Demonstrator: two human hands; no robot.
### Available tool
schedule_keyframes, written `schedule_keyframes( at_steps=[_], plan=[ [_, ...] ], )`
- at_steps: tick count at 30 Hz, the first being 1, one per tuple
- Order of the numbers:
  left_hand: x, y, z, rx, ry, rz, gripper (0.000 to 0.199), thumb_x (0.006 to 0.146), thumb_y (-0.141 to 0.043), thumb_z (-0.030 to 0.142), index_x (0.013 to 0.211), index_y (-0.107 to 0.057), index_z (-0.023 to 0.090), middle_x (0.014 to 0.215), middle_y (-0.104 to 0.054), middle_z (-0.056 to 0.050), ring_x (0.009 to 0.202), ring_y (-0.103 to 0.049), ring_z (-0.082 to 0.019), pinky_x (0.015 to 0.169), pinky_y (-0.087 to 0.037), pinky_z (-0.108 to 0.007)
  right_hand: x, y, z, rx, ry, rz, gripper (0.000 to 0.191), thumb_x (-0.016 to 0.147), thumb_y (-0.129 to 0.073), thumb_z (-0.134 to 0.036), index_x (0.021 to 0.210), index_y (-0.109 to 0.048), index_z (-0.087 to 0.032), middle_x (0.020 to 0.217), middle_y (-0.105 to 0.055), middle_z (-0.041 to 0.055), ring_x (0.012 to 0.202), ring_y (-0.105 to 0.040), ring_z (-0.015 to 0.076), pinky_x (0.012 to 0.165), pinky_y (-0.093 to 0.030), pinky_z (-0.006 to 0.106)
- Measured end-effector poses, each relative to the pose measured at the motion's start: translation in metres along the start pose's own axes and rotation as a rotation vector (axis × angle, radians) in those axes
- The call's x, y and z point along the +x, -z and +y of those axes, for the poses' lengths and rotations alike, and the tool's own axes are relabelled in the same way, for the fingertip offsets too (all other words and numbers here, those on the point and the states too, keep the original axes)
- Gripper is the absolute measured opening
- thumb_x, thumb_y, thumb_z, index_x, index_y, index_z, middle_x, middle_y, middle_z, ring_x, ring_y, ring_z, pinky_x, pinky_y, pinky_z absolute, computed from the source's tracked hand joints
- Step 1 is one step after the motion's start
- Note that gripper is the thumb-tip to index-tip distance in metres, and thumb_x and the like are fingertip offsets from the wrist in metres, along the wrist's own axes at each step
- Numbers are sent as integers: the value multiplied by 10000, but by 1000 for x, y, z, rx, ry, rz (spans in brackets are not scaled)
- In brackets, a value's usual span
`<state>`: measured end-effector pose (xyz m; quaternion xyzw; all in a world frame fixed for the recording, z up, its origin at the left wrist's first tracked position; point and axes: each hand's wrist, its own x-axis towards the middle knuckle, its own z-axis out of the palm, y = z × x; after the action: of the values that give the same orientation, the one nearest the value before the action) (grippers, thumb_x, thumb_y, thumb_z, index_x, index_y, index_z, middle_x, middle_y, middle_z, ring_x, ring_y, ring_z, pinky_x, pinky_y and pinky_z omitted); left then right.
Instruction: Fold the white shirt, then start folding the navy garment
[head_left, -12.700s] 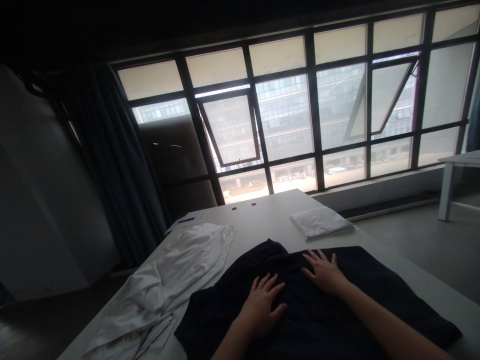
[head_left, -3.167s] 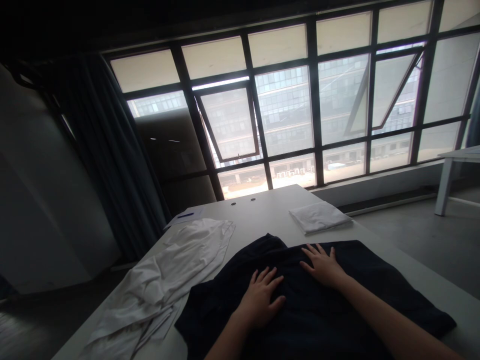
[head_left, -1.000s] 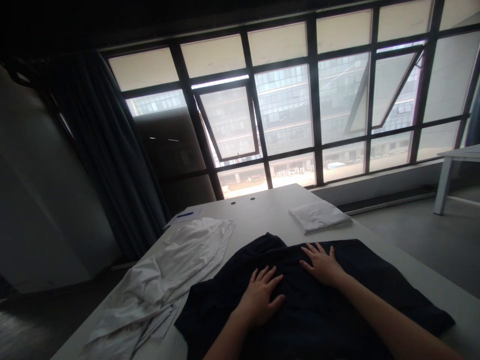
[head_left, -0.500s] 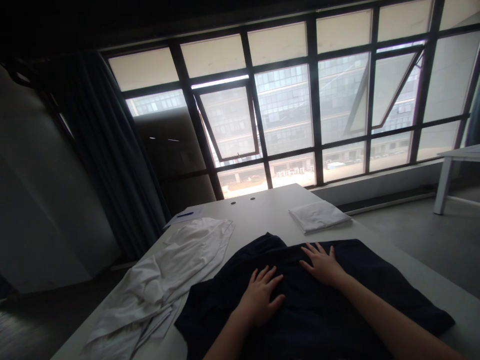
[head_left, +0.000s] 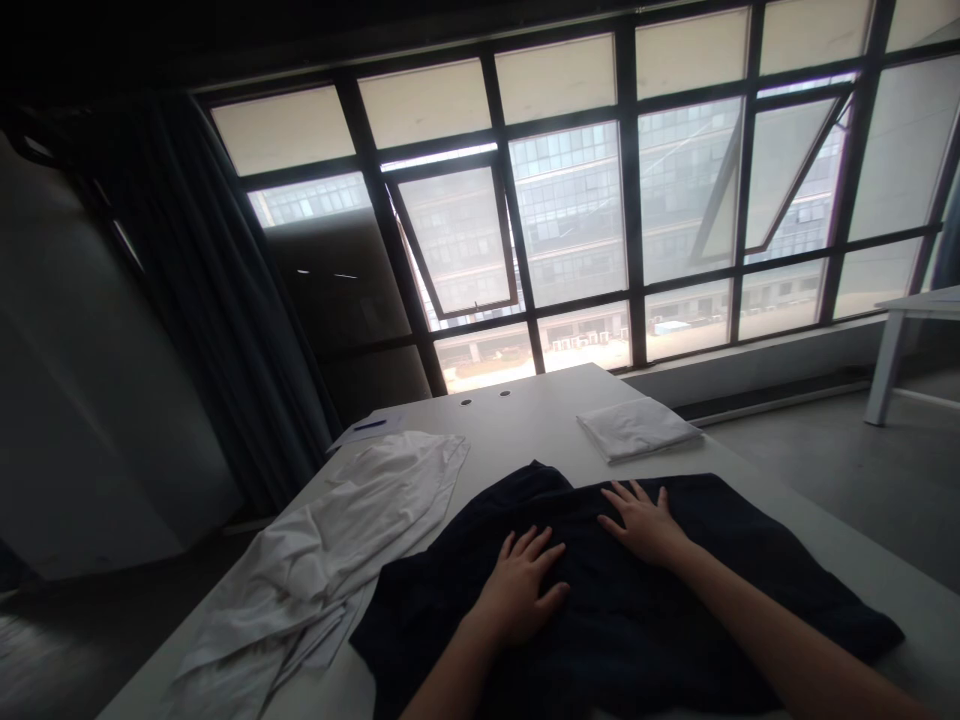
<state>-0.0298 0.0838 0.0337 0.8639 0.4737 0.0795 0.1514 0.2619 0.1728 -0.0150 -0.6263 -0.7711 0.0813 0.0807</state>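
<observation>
A dark navy garment [head_left: 600, 620] lies spread over the near part of the white table [head_left: 525, 420]; its exact kind is hard to tell in the dim light. My left hand [head_left: 521, 585] rests flat on the middle of the cloth with its fingers spread. Further right and a little higher, my right hand [head_left: 641, 520] also lies on the fabric near its far edge, fingers apart. Neither hand grips the cloth. To the left of the garment is a loosely heaped white cloth [head_left: 322, 545].
A folded white cloth [head_left: 637, 428] lies at the table's right far side. Paper with a blue pen [head_left: 369, 426] sits at the far left corner. Beyond stand tall windows [head_left: 562, 210] and a dark curtain [head_left: 217, 310]. Another white table [head_left: 892, 350] is at right.
Both hands stay in the same places on the navy garment. The whole view has shifted very slightly, with no object visibly moved.
</observation>
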Motion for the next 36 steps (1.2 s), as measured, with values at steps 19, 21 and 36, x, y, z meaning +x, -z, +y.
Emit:
schedule_keyframes(
  at_steps=[19, 21, 36],
  plan=[
    [-1, 1, 0, -7, 6, -9, 601, 1003, -470, 626, 1558, -393, 409, 1681, -274, 16, 1558, -181, -306, 1263, -65, -585, -1, 1, -1, 10, -5, -10, 745, 957, -316, -698, 1576, -372, -287, 1695, -258, 56, 1552, -127, 420, 1122, -14, 823],
    [0, 1, -1, -2, 5, -10, 605, 1002, -467, 628, 1560, -391, 406, 1682, -271, 15, 1557, -181, -310, 1264, -67, -582, -1, 1, -1, 8, -7, -13, 746, 958, -315, -698, 1577, -370, -285, 1694, -259, 58, 1552, -124, 422, 1120, -11, 824],
    [0, 0, -1, -12, 1, -7, 596, 1003, -467, 631, 1554, -397, 413, 1680, -276, 14, 1557, -182, -307, 1257, -70, -602, -2, 5, -4, 19, -11, -26, 749, 958, -318, -695, 1579, -369, -279, 1699, -245, 59, 1549, -124, 425, 1120, -2, 822]
  ],
)
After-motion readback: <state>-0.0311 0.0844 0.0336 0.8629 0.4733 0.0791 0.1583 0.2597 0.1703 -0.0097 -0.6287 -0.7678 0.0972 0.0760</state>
